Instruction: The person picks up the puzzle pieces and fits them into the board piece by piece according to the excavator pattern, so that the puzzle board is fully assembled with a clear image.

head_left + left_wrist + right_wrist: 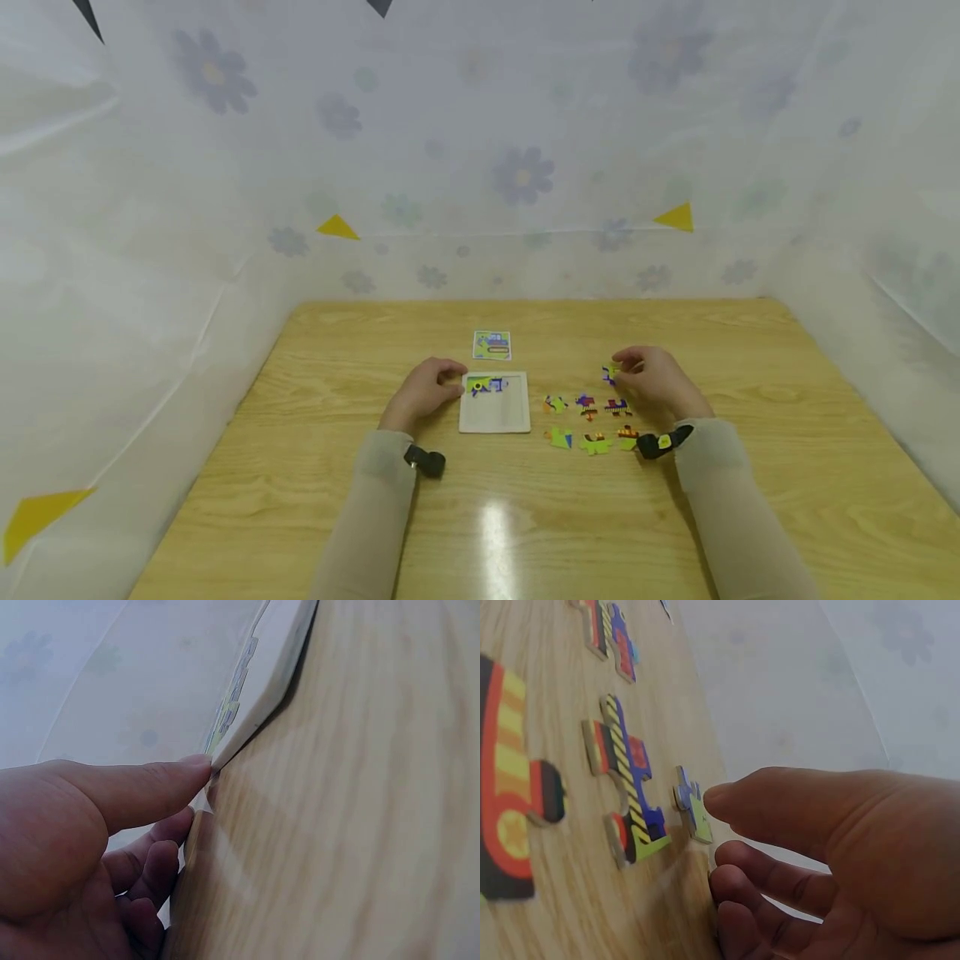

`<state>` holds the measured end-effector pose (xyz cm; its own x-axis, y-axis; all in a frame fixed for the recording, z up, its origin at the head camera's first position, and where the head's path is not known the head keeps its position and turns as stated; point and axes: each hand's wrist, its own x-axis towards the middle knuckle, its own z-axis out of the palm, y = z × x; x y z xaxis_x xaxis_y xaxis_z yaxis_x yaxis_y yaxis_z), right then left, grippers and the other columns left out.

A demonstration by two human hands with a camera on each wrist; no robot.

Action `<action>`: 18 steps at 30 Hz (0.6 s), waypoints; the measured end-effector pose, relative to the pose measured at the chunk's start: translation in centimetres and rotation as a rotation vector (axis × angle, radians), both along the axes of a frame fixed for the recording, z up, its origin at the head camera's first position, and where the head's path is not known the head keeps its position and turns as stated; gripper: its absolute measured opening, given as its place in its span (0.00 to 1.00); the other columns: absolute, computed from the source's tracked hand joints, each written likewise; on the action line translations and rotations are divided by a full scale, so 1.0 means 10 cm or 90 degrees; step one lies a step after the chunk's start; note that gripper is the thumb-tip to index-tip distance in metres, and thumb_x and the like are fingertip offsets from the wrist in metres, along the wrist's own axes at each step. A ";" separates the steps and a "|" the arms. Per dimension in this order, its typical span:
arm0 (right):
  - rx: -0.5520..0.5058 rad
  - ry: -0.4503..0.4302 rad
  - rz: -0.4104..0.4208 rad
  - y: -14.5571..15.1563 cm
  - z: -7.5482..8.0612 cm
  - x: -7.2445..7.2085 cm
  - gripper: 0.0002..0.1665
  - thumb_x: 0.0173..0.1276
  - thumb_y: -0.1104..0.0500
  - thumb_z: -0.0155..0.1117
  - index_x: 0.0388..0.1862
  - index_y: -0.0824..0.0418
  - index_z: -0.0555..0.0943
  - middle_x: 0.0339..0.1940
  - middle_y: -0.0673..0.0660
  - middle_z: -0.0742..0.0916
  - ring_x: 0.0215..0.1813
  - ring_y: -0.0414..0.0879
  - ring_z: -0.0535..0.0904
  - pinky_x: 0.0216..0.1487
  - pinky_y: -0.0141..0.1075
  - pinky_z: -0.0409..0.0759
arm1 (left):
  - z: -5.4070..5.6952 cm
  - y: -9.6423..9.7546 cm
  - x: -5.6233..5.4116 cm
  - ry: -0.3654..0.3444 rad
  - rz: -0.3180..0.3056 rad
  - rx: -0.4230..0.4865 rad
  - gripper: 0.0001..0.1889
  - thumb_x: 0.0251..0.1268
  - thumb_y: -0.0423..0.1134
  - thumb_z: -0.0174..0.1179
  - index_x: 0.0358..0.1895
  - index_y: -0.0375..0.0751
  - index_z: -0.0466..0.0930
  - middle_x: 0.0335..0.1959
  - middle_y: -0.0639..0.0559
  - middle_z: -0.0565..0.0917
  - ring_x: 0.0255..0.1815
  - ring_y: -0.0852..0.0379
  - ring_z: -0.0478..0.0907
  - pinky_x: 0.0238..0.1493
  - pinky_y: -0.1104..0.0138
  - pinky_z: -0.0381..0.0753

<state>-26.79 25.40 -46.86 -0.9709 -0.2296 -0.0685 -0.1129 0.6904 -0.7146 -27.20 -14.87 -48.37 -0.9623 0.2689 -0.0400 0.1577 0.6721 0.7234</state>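
Note:
A white puzzle tray [491,418] lies on the table, with joined pieces [487,385] along its far edge. My left hand [431,389] holds the tray's far left corner, the thumb [176,784] right at the rim. To the right, my right hand [652,379] pinches a green and blue puzzle piece [696,812] between thumb and index finger, low over the table; the index fingertip is hidden behind the thumb in the right wrist view. Nearer to me are more loose pieces, including a black and yellow striped one [632,784].
A small picture card [492,345] lies just beyond the tray. Several loose pieces sit in two rows between the tray and my right wrist, such as a green one [596,444]. Flowered white sheeting [480,167] encloses the wooden table [360,333] at the back and sides.

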 end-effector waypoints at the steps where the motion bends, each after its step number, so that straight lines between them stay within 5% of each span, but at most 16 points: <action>1: 0.001 -0.004 -0.001 0.01 -0.01 0.00 0.23 0.71 0.62 0.61 0.63 0.69 0.76 0.51 0.65 0.80 0.53 0.60 0.76 0.51 0.53 0.77 | -0.01 0.00 0.00 -0.003 0.001 -0.001 0.15 0.66 0.35 0.65 0.55 0.43 0.83 0.48 0.49 0.79 0.47 0.52 0.73 0.52 0.56 0.72; 18: -0.012 -0.019 0.012 0.02 -0.02 -0.02 0.26 0.69 0.62 0.66 0.64 0.68 0.75 0.54 0.64 0.80 0.53 0.57 0.74 0.51 0.51 0.75 | 0.00 0.00 -0.01 -0.003 0.002 -0.005 0.16 0.66 0.36 0.66 0.56 0.44 0.83 0.50 0.49 0.79 0.48 0.52 0.73 0.53 0.56 0.73</action>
<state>-26.98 25.57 -47.09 -0.9639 -0.2493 -0.0932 -0.1040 0.6751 -0.7304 -27.27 -14.89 -48.37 -0.9629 0.2659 -0.0465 0.1527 0.6785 0.7186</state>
